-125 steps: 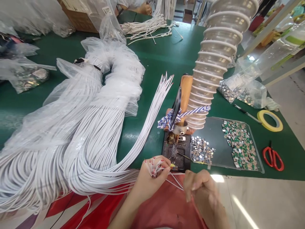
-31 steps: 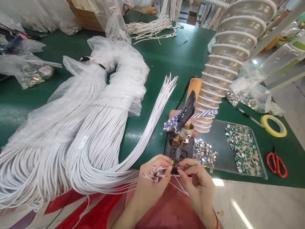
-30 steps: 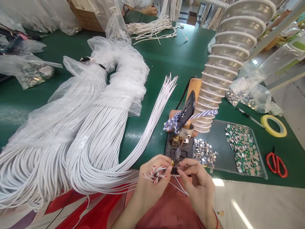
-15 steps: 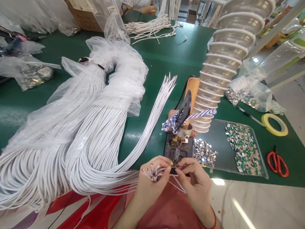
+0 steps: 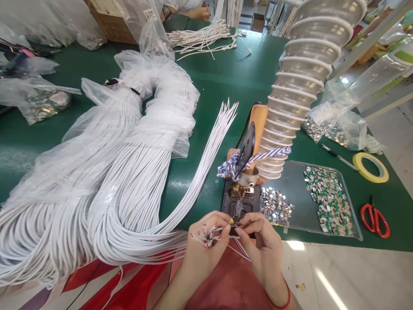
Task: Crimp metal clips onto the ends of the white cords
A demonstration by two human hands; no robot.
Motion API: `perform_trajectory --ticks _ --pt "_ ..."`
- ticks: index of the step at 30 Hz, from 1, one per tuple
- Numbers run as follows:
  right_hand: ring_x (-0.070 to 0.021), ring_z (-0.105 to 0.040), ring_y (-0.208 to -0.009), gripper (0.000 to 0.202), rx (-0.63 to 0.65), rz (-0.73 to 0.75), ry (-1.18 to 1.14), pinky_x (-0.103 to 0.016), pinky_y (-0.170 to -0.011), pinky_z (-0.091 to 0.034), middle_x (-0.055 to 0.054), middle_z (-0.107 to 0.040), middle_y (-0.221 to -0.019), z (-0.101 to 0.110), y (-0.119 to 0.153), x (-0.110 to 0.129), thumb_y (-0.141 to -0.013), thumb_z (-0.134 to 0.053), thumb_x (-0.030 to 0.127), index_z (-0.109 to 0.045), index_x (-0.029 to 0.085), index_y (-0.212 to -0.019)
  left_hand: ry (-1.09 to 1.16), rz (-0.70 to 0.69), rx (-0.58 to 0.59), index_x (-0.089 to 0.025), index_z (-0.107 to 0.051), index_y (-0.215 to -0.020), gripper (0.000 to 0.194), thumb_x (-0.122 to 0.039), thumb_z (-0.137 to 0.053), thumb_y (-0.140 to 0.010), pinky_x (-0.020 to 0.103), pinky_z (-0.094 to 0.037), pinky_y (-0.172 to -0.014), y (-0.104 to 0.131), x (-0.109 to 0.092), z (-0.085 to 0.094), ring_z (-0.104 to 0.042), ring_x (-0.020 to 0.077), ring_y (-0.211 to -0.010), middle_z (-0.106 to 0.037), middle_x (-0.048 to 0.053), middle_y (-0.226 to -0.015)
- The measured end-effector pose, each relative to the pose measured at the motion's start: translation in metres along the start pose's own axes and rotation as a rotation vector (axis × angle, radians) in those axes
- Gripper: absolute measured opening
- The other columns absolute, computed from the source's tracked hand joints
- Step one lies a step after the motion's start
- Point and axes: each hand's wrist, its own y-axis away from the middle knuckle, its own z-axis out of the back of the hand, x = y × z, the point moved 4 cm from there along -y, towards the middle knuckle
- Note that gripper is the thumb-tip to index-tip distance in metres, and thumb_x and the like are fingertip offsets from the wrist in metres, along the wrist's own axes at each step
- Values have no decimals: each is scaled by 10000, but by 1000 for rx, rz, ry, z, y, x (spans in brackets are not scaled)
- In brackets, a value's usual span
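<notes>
My left hand [image 5: 208, 241] is closed around several white cables [image 5: 206, 236], whose red-tipped ends stick out above the thumb. Its thumb and forefinger also pinch near a small yellow piece [image 5: 231, 221]. Close beside it, my right hand [image 5: 261, 245] has thumb and forefinger pressed together on something too small to make out. Both sets of fingertips meet at the front edge of a dark soldering stand [image 5: 227, 202]. A brass-coloured metal part [image 5: 237, 190] sits on that stand, under an orange handle [image 5: 258, 125] tied with blue-and-white cord [image 5: 230, 165].
A large bundle of white cables [image 5: 129, 189], partly wrapped in plastic, covers the left. A clear ribbed hose [image 5: 290, 94] rises behind the stand. Rightward lie a tray [image 5: 297, 193] of small metal connectors, red scissors [image 5: 374, 219], yellow tape [image 5: 371, 167] and a pen [image 5: 338, 157]. Another person's hand [image 5: 201, 13] shows at the back.
My hands stay almost in place at the stand, with the fingertips still together. The red-tipped cable ends in my left hand have shifted slightly. The whole view has moved a little.
</notes>
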Motion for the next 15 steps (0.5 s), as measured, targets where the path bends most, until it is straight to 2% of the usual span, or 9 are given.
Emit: perform_trajectory --ticks 5,9,15 --pt "-164 -650 -773 177 1 20 20 -250 -658 -531 -30 -665 -848 0 -2 3 -841 -685 72 -623 217 -762 -43 -55 -13 -187 -601 -691 198 -129 -564 -877 212 -488 -586 1 -4 1 -654 133 -660 -677 9 -786" --pt "-153 -641 -775 193 -2 49 12 -241 -669 -532 -17 -655 -842 0 -2 5 -839 -685 54 -611 222 -778 -65 -113 -27 -187 -606 -718 178 -115 -574 -878 208 -506 -626 3 -7 3 -670 134 -701 -685 8 -803" --pt "-143 -641 -785 193 7 50 18 -226 -683 -530 -15 -653 -848 0 -1 3 -844 -676 51 -605 216 -774 -57 -88 -39 -185 -615 -718 175 -125 -575 -878 207 -494 -586 4 0 1 -672 138 -679 -692 17 -803"
